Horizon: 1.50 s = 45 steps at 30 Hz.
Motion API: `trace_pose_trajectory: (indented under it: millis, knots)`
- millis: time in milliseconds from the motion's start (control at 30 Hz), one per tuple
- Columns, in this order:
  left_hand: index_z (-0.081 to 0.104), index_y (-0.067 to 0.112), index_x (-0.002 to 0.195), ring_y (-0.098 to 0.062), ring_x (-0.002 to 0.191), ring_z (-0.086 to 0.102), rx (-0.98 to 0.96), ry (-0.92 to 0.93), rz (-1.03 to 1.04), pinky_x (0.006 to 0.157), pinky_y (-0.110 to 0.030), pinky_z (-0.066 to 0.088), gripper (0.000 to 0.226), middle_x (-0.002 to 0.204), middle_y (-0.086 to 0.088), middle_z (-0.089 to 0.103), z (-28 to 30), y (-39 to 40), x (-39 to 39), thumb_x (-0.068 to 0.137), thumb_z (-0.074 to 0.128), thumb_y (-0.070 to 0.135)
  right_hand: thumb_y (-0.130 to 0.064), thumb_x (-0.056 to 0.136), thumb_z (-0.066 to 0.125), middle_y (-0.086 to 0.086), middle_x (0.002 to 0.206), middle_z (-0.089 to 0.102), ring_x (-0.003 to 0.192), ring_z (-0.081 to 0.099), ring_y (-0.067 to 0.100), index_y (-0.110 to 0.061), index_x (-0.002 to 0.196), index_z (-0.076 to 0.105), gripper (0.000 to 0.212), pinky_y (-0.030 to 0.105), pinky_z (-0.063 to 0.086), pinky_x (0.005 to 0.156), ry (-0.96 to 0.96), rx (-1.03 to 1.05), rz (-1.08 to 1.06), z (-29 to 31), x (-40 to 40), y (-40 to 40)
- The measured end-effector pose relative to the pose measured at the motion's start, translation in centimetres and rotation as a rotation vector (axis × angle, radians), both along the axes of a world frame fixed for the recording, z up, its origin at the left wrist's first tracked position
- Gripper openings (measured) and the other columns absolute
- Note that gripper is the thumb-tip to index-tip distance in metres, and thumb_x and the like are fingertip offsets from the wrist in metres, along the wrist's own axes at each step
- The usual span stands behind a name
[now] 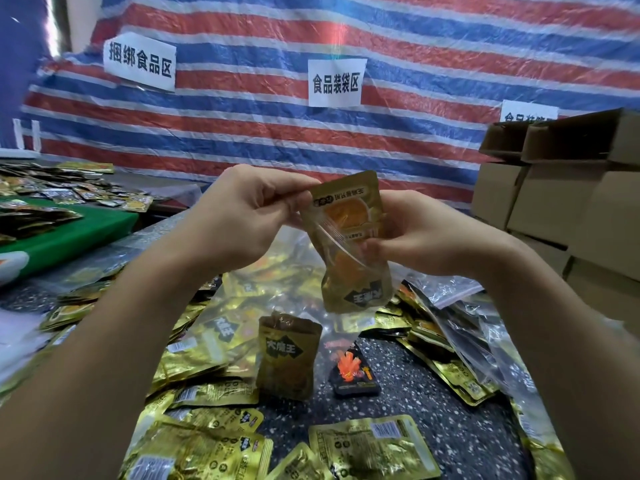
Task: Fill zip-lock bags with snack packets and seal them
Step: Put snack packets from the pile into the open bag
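I hold a small clear zip-lock bag [349, 268] up in front of me with gold snack packets [346, 213] inside it. One packet sticks out of the bag's open top. My left hand [242, 216] pinches the bag's upper left edge. My right hand [426, 233] grips the bag's right side at the zip line. Below, a gold packet [289, 355] and a black packet [351, 372] lie on the speckled dark table [433, 410].
Many loose gold packets [207, 344] and clear zip-lock bags [460, 327] cover the table. Cardboard boxes [561, 188] are stacked at the right. A green surface [86, 233] with more packets lies at the left. A striped tarp [311, 133] with paper signs hangs behind.
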<state>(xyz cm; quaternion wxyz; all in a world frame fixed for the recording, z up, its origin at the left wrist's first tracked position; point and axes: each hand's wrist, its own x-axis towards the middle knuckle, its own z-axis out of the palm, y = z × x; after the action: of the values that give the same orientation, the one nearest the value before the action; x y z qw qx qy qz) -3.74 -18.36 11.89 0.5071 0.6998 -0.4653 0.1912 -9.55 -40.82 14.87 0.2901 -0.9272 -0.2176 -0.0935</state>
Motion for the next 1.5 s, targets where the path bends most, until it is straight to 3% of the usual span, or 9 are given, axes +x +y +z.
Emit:
trace_pose_trajectory:
  millis: [233,600,767,900,1000,1167,1267,1433,1500]
  knots:
    - [0.067,0.039,0.105,0.005,0.085,0.069,0.112,-0.037,0.04,0.077,-0.009,0.05,0.039,0.093,0.03,0.07,-0.7,0.0,0.1,0.098,0.053,0.003,-0.017,0.094,0.068,-0.008,0.098,0.076,0.093,0.071,0.01,-0.023,0.105,0.072,0.013,0.043,0.057,0.088,0.056,-0.267,-0.04,0.9,-0.6,0.0]
    - [0.07,0.033,0.105,-0.01,0.087,0.073,0.114,0.008,-0.004,0.085,-0.03,0.058,0.038,0.096,0.005,0.077,-1.3,-0.4,0.5,0.099,0.051,0.001,-0.023,0.096,0.065,-0.013,0.096,0.075,0.089,0.07,0.004,-0.028,0.104,0.07,0.01,0.033,0.057,0.085,0.102,-0.36,-0.061,1.2,-1.3,-0.5]
    - [0.069,0.026,0.111,-0.004,0.09,0.072,0.125,0.011,-0.002,0.085,-0.023,0.057,0.035,0.099,0.009,0.076,-1.1,-0.4,0.2,0.098,0.051,-0.001,-0.02,0.095,0.062,-0.006,0.085,0.071,0.078,0.065,0.014,-0.026,0.09,0.066,0.01,0.039,0.055,0.073,0.05,-0.502,-0.089,1.6,-1.3,0.3]
    - [0.073,0.023,0.11,0.001,0.093,0.069,0.142,-0.072,0.037,0.083,-0.018,0.055,0.034,0.099,0.013,0.074,-0.9,-1.0,-0.5,0.095,0.056,-0.003,-0.015,0.09,0.062,-0.009,0.068,0.064,0.058,0.056,-0.002,-0.029,0.072,0.057,0.023,0.017,0.044,0.05,0.085,-0.659,-0.113,1.5,-1.0,2.1]
    - [0.075,0.017,0.109,0.005,0.088,0.067,0.133,-0.112,0.117,0.075,-0.012,0.052,0.028,0.094,0.016,0.073,-1.0,-1.3,-0.6,0.094,0.058,0.001,-0.019,0.087,0.063,-0.005,0.062,0.056,0.05,0.049,0.006,-0.023,0.067,0.056,0.022,0.019,0.036,0.042,-0.027,-0.749,-0.142,0.3,-0.1,3.2]
    - [0.072,0.018,0.111,-0.004,0.078,0.071,-0.05,-0.048,0.196,0.069,-0.021,0.056,0.023,0.092,0.007,0.074,-0.7,-0.8,-0.2,0.097,0.057,0.008,-0.035,0.089,0.071,-0.005,0.06,0.062,0.048,0.048,0.001,-0.016,0.066,0.064,0.031,0.016,0.036,0.046,-0.196,-0.315,-0.173,-0.4,0.5,1.6]
    - [0.07,0.015,0.112,-0.006,0.07,0.072,-0.108,-0.039,0.214,0.061,-0.02,0.056,0.021,0.09,0.002,0.073,-0.6,-1.1,-0.4,0.099,0.054,0.009,-0.049,0.093,0.056,-0.006,0.06,0.066,0.049,0.05,0.001,-0.019,0.065,0.064,0.042,0.025,0.042,0.053,-0.292,-0.083,-0.189,-0.6,0.2,0.8]
    - [0.068,0.016,0.109,-0.015,0.068,0.074,-0.215,0.102,0.129,0.059,-0.028,0.06,0.019,0.084,0.001,0.074,-0.4,-1.4,-0.7,0.101,0.052,0.01,-0.07,0.074,0.059,-0.001,0.074,0.066,0.067,0.06,0.009,-0.017,0.079,0.067,0.054,0.033,0.055,0.065,-0.29,-0.095,-0.142,-0.9,-0.8,0.5]
    - [0.068,0.018,0.102,-0.019,0.066,0.073,-0.293,0.165,0.095,0.057,-0.028,0.06,0.018,0.08,0.003,0.074,-0.4,-1.7,-0.9,0.101,0.051,0.01,-0.07,0.073,0.065,-0.007,0.081,0.064,0.073,0.059,0.007,-0.023,0.087,0.065,0.05,0.026,0.054,0.067,-0.294,-0.075,-0.111,-1.0,-1.1,0.3]
